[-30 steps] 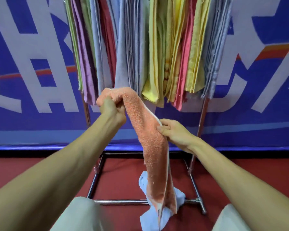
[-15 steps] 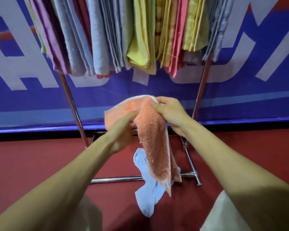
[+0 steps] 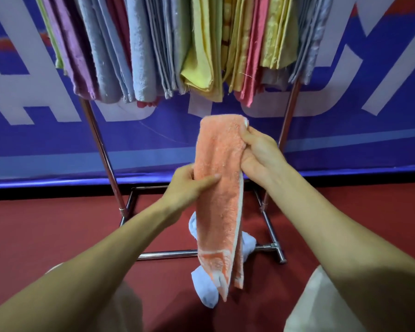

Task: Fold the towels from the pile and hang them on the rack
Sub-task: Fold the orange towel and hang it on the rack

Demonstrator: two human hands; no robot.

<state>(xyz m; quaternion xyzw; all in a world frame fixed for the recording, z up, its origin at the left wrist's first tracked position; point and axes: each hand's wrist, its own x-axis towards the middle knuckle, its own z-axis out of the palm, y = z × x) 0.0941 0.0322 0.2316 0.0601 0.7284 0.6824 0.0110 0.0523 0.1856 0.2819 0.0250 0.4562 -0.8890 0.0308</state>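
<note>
One orange towel (image 3: 218, 212) hanging long, right hand (image 3: 259, 156) pinching top corner, left hand (image 3: 189, 185) gripping midway, gap under hung towels (image 3: 201, 44)

Hanging towels (image 3: 177, 44) packed tight across rack (image 3: 288, 113); open room beneath, above red floor (image 3: 58, 236).

Orange towel (image 3: 217, 188) gripped by right hand (image 3: 259, 156) and left hand (image 3: 189, 185) (folded lengthwise), rack (image 3: 101, 144) behind

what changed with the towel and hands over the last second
The right hand took over the top end of the orange towel from the left hand, which moved down to pinch its middle. The blue towel on the floor and the hung towels on the rack stayed put.
</note>
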